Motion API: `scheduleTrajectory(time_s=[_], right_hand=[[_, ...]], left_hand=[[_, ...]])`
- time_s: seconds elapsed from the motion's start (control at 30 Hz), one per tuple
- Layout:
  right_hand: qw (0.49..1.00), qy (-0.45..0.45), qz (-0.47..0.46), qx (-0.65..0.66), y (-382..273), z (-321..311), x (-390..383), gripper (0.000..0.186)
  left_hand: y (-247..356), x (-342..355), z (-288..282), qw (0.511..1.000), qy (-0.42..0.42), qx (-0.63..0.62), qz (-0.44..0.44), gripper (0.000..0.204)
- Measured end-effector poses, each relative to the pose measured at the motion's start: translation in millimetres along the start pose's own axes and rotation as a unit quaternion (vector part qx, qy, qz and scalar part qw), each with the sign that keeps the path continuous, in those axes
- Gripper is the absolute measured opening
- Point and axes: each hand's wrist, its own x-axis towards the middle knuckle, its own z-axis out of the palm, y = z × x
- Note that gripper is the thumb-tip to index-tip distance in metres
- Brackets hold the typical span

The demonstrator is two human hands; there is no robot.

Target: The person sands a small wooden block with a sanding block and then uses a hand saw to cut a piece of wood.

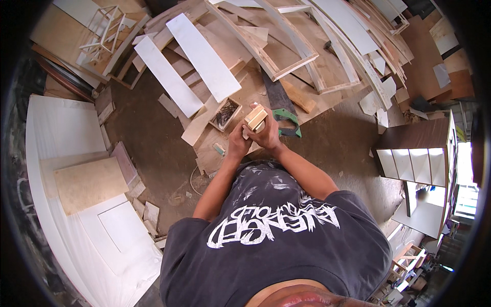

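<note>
Here, your left hand (239, 144) and right hand (267, 137) (set higher) clasp the wooden block (255, 118), its visible length slanting up-right.

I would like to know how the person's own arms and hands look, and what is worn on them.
The left hand and right hand wear no gloves. The forearms are uncovered, with no watch or band visible. The sleeves are short, loose and dark grey, part of a T-shirt with large, jagged white lettering and whitish smears.
</note>
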Motion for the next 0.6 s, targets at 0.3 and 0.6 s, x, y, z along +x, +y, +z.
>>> scheduleTrajectory(time_s=[0.3, 0.6], right_hand=[[0.996, -0.004, -0.071, 0.057, 4, -13, -1, 0.084], [0.958, 0.083, 0.275, -0.018, 133, -93, 16, 0.048]], left_hand=[[7, 2, 0, 0.998, 0.002, -0.016, -0.057, 0.037], [-4, 0, 10, 0.995, 0.038, -0.026, -0.092, 0.041]])
